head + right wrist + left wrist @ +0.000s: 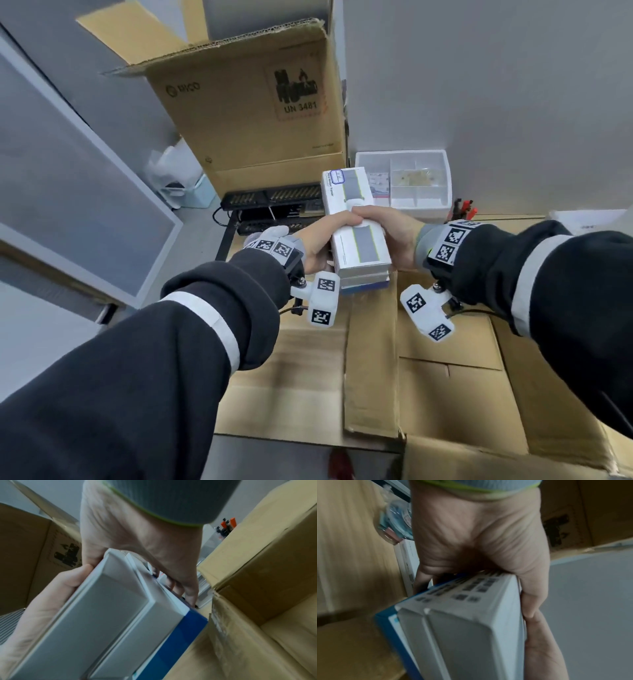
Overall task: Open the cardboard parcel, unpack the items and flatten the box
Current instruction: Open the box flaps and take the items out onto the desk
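Below my arms lies the open brown corrugated cardboard parcel (445, 387), flaps spread. Above it I'm gripping a stack of smooth white rectangular cartons (356, 229), long axis pointing away from me, left hand (322, 243) and right hand (394, 236) clasping its sides. Behind, a tall brown box (246, 113) reads "UN 3481".

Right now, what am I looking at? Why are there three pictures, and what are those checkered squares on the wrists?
A person wears three cameras. The big picture comes from the head; the other two look along each wrist. The checkered squares are markers on the white wrist camera mounts. The left hand and right hand together grip a stack of slim white boxes with a blue one underneath. Below them lies the opened brown cardboard parcel. Behind stand a tall brown carton and a white compartment tray.
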Motion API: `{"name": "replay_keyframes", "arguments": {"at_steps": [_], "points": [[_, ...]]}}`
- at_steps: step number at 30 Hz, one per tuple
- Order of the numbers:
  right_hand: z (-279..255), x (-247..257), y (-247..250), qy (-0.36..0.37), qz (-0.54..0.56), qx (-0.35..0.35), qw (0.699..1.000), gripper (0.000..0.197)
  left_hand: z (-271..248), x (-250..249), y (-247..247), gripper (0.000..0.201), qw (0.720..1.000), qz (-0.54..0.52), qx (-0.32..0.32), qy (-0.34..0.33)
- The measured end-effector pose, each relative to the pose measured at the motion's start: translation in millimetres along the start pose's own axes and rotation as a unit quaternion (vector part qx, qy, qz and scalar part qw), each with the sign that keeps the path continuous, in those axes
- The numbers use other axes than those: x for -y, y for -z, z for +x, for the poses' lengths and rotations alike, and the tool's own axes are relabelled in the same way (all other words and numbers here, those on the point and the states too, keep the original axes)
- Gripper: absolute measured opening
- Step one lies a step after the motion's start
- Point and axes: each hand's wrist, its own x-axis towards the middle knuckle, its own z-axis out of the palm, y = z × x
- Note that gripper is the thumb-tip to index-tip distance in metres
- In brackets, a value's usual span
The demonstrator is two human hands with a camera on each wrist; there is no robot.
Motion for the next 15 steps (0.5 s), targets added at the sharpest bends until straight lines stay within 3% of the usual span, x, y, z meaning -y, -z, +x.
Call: {"name": "replay_keyframes", "arguments": {"at_steps": [4, 10, 15], "points": [[7.4, 4.5, -23.1, -0.001, -0.015, 0.013, 1.000, 0.067, 2.8, 12.0, 29.2, 0.048, 0.996, -0.079, -0.028, 0.006], [25.8, 4.7, -43.1, -0.024, -0.014, 0.014, 1.000, 0.046, 14.8, 28.2, 52.6, 0.028, 0.984, -0.156, -0.079, 0.012], [36.2, -7.0, -48.7, -0.058, -0.008, -0.042, 0.997, 0.050, 30.2, 43.9, 62.0, 0.027, 0.961, -0.248, -0.125, 0.011]]}}
